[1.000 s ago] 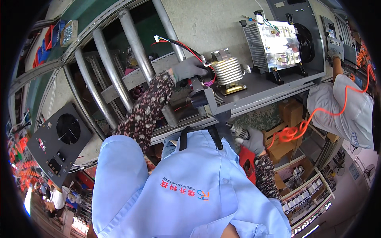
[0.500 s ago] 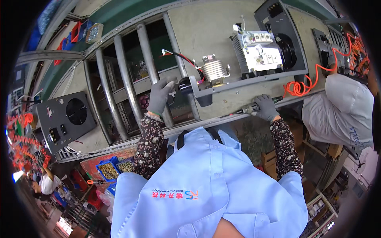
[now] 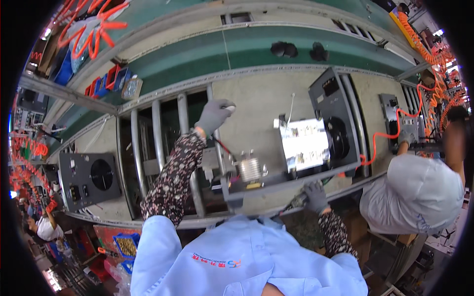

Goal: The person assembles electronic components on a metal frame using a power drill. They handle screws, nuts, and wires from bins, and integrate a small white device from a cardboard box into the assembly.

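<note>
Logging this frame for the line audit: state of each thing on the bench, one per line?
Left hand: gloved, raised over the rollers, curled on a small white piece.
Right hand: gloved, at the bench edge, gripping a tool.
Open chassis: cover off, circuit board and coil exposed.
Black fan panel: lying flat, unattached.
Rollers: bare.

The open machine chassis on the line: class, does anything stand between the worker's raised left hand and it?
Nothing visible blocks it. The left hand, in a grey glove, hangs above the roller rails just left of the open chassis, with only red wires trailing below the wrist. The right hand is at the chassis's near edge.
</note>
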`<state>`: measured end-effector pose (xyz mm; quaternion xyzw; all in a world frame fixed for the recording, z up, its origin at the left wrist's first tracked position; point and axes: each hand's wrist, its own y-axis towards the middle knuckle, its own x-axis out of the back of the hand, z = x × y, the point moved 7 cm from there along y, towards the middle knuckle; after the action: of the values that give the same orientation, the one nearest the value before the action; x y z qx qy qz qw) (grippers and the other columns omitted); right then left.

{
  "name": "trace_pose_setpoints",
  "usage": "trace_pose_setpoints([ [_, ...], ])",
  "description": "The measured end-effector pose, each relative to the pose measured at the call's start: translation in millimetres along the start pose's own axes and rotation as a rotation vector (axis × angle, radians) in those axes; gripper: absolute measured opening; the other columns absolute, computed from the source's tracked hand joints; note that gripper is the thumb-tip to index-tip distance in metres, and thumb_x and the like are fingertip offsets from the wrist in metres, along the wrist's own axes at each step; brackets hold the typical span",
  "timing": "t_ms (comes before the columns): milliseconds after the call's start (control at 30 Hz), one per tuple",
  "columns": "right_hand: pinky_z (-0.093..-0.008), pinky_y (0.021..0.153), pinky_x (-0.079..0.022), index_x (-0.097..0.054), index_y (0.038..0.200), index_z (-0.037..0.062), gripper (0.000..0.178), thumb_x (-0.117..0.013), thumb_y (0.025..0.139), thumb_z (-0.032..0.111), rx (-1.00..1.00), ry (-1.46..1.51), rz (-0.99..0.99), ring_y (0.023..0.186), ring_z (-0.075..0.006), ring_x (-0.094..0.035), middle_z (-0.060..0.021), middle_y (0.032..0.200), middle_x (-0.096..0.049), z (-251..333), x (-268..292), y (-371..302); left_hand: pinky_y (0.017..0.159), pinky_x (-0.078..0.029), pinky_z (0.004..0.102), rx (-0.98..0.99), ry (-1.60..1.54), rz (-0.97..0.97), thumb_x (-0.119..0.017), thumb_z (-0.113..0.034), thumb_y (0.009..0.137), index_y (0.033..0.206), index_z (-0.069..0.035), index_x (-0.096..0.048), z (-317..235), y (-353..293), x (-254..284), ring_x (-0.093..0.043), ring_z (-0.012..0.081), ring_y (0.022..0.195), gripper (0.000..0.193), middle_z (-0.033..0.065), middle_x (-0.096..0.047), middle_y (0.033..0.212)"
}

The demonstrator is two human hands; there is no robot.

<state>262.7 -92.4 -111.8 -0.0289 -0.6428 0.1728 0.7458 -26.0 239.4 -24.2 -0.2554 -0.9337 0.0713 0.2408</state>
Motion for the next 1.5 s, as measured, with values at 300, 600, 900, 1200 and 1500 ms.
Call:
trace_pose_setpoints([
  [300,-0.0434,0.082,-0.04,-0.06,0.094,0.011,0.032,-0.062,0.065,0.025,-0.09,0.359,0.057,0.089,-0.0315,-0.053,-0.0141,0.093,-0.057,10.1,-15.9,-11.5,0.085,-0.041,0.0351,0.002,0.74,-0.125,-0.071,-0.04,0.063,0.117,-0.006,-0.046,-40.5,267.5,-60.4,-0.05,0.0292,0.103,0.069,0.0142,-0.052,0.109],
  [600,-0.0405,0.082,-0.041,-0.056,0.101,0.0093,0.038,-0.061,0.071,0.032,-0.319,0.426,0.022,0.097,-0.0309,-0.051,-0.0141,0.102,-0.055,18.2,-6.2,-43.9,0.089,-0.036,0.0413,-0.09,0.881,-0.242,-0.064,-0.049,0.067,0.129,-0.008,-0.029,-25.5,353.2,-108.4,-0.04,0.0264,0.114,0.082,0.013,-0.042,0.122],
  [900,-0.0312,0.071,-0.045,-0.06,0.089,0.0008,0.035,-0.066,0.071,0.031,-0.208,1.236,0.316,0.081,-0.0233,-0.059,-0.0115,0.09,-0.061,46.3,188.2,18.5,0.074,-0.048,0.0369,-0.145,-1.349,0.453,-0.046,-0.032,0.083,0.117,0.003,-0.042,-61.6,214.5,-91.2,-0.056,0.0279,0.088,0.049,0.0173,-0.055,0.103],
  [1200,-0.0229,0.073,-0.043,-0.056,0.107,0.0002,0.029,-0.053,0.08,0.012,-0.237,1.184,-0.458,0.086,-0.0117,-0.055,-0.0082,0.093,-0.06,92.0,262.4,158.6,0.093,-0.037,0.0452,-0.083,-1.426,0.667,-0.046,-0.032,0.084,0.119,0.002,-0.039,-106.5,-53.4,-69.3,-0.046,0.0277,0.111,0.049,0.0159,-0.048,0.116],
  [1500,-0.0241,0.071,-0.041,-0.059,0.103,-0.0005,0.028,-0.057,0.078,0.013,0.006,0.759,-0.472,0.082,-0.014,-0.052,-0.0107,0.096,-0.056,145.5,246.6,135.9,0.082,-0.05,0.0363,-0.111,-1.264,0.41,-0.044,-0.019,0.089,0.106,0.003,-0.041,-68.2,-100.1,-62.5,-0.058,0.0285,0.09,0.028,0.0163,-0.052,0.101],
])
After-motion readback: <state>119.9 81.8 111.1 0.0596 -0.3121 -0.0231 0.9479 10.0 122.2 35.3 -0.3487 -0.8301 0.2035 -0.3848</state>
